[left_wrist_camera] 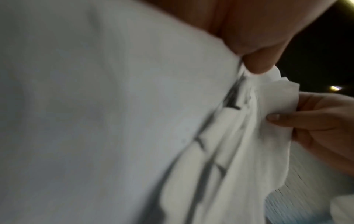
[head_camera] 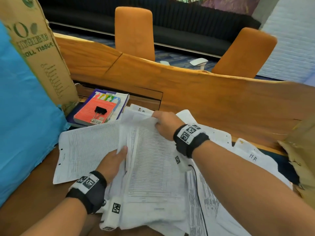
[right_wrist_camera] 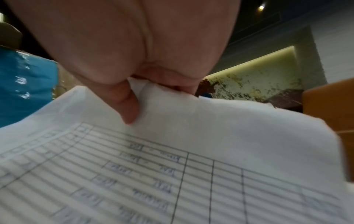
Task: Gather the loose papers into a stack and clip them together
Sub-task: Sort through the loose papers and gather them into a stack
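Where the blue sheet (head_camera: 25,116) and the torn "ROLL TISSUE" cardboard box (head_camera: 39,53) stand at far left, the wooden table (head_camera: 204,99) is crowded on that side. Just right of the box, a black binder clip (head_camera: 98,112) with wire handles is seen lying on a red-covered book (head_camera: 95,109), apart from both hands. One ruled sheet (head_camera: 85,150) with punched holes lies flat beside the left hand (head_camera: 113,163). The bundle of papers (head_camera: 153,167), thin, white and printed with tables, is gripped along its left edge by the left hand, thumb on top. Its far end is pinched by the right hand (head_camera: 164,124). Further loose sheets (head_camera: 247,150), one marked "HR", are spread under the right forearm. Two orange chairs (head_camera: 134,31) are seen behind the table.

Only in the left wrist view are the fanned, crumpled page edges (left_wrist_camera: 249,121) shown. Handwritten entries in the ruled table (right_wrist_camera: 172,174) are legible as marks only in the right wrist view, where the thumb (right_wrist_camera: 130,106) presses the page top.
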`<state>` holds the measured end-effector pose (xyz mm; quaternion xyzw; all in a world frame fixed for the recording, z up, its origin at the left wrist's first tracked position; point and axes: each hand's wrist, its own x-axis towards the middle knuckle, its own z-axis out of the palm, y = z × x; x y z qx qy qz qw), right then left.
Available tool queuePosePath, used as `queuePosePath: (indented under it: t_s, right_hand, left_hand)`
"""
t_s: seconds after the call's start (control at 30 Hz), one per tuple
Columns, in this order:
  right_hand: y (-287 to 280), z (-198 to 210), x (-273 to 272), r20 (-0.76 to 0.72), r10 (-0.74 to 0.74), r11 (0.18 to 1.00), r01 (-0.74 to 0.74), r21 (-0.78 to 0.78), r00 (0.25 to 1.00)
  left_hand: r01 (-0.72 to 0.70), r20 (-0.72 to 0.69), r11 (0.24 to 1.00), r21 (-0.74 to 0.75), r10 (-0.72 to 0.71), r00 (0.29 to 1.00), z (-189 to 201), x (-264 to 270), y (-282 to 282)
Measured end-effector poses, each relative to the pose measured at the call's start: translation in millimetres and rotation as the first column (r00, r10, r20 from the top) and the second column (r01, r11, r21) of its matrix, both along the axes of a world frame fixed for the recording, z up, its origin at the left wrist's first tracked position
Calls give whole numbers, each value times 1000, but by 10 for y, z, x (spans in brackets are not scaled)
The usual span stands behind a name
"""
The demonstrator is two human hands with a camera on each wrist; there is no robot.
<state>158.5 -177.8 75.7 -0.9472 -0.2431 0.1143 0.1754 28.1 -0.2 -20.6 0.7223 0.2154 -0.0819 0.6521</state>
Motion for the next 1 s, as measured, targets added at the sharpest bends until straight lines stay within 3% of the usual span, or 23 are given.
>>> queuePosePath:
  t_s: [0.07,0.13,0.2,0.27,0.33,0.5,0.67,0.8,0.87,0.93,1.0]
  right_hand:
    - [31,-166,24,32,-95,993,92,73,995]
    - [-64,-376,11,-9,-277,951,276,137,961]
    - [-253,-629,-71,-177,-500,849,520,91,848]
    - [-450,-882,-231,-353,-595,789,608,-85,722]
    - [-529,-1098,-405,-460,-584,793,590,-150,669]
    - [-497,-1360,-620,-589,-459,772,627,107,665]
    - [-617,-1250,-639,-758,-392,503,811,299,522]
    - [-528,-896,-673,-581,-406,476,706,524,705]
    - [-488,-643,-690,-479,-378,414,608,677,792]
    - [-488,-462,-714,-417,-325,350,518,781,849]
    - [-530,-429,-742,-352,-310,344,450,824,883]
  left_hand:
    - [13,-34,998,-66,-15,999,-57,-16,-10]
    - [59,-98,998,-37,-62,993,-185,-60,-28]
    - [45,-176,999,9,-42,983,-392,-86,-16]
    - [3,-220,1000,11,-1,976,-512,-103,-21]
    - [-19,-235,1000,-12,16,972,-575,-91,-30]
    - [-50,-183,998,-29,44,982,-635,-31,-91]
    - [-83,-76,984,-159,72,994,-333,-38,-150]
    - [-167,141,976,-140,187,972,109,34,-313]
    - [-166,276,972,-168,208,938,343,94,-385]
    - [-129,361,966,-226,206,910,490,149,-420]
    - [-85,410,967,-240,180,894,516,207,-434]
